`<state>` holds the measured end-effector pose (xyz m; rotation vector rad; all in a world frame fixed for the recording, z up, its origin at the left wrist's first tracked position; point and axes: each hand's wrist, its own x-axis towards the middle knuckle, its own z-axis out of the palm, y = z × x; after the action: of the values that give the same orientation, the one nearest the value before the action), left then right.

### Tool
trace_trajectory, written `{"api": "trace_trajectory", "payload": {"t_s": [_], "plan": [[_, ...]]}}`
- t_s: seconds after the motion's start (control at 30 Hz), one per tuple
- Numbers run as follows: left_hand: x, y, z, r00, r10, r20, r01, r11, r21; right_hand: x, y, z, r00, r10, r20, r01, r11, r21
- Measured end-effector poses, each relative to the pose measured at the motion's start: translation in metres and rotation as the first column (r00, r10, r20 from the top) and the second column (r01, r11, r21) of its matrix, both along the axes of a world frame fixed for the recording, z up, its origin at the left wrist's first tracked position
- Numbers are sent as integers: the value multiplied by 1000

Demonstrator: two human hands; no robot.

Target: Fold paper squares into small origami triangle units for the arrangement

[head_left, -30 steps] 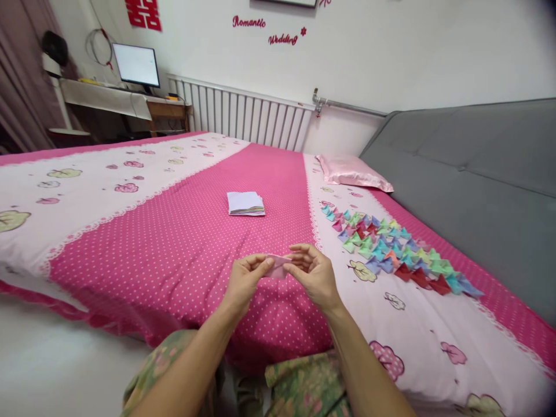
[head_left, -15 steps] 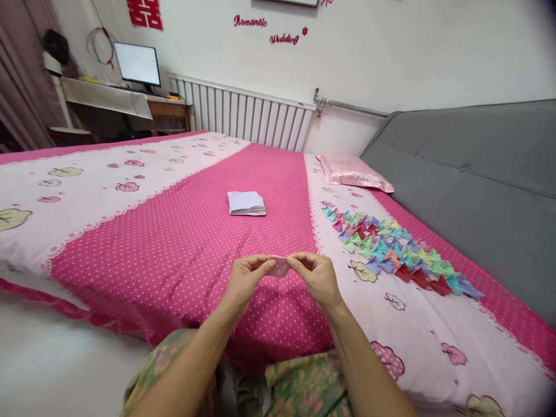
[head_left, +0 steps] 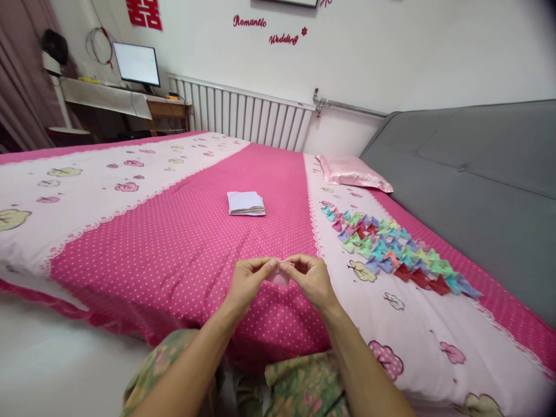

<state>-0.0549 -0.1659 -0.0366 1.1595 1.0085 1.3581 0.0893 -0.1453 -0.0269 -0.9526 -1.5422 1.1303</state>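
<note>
A small folded piece of pink paper (head_left: 278,278) is held up over the near edge of the bed. My left hand (head_left: 248,280) pinches its left side between thumb and fingers. On the other side my right hand (head_left: 311,279) grips it the same way, the two thumbs close together at the top. Part of the paper is hidden behind the thumbs. Farther back on the bed lies a stack of square paper (head_left: 245,201), white on top with coloured edges below.
Rows of small folded paper boats (head_left: 391,249) in many colours stand on the bed to my right. Behind them lie a pink pillow (head_left: 354,172) and a grey headboard (head_left: 469,174). A radiator (head_left: 243,107) and a desk with a monitor (head_left: 136,63) stand at the back.
My thumbs have drawn nearer each other, and the pink paper now hangs lower, with a pointed flap showing below them. The stack and the boats have stayed put.
</note>
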Motion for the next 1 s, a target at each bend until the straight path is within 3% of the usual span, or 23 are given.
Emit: {"api": "trace_trajectory", "payload": {"t_s": [0.17, 0.5, 0.83, 1.0], "plan": [[1, 0, 2, 1000, -24, -19, 24, 1000, 2, 1, 0, 1, 1000, -21, 18, 20, 1000, 15], [1, 1, 1, 998, 49, -34, -49, 999, -8, 3, 1, 0, 998, -27, 50, 26, 999, 20], [-1, 3, 0, 997, 72, -9, -72, 997, -37, 9, 5, 4, 991, 87, 101, -90, 995, 32], [2, 2, -2, 997, 81, -11, -82, 993, -83, 5, 6, -4, 994, 99, 35, -97, 993, -65]]}}
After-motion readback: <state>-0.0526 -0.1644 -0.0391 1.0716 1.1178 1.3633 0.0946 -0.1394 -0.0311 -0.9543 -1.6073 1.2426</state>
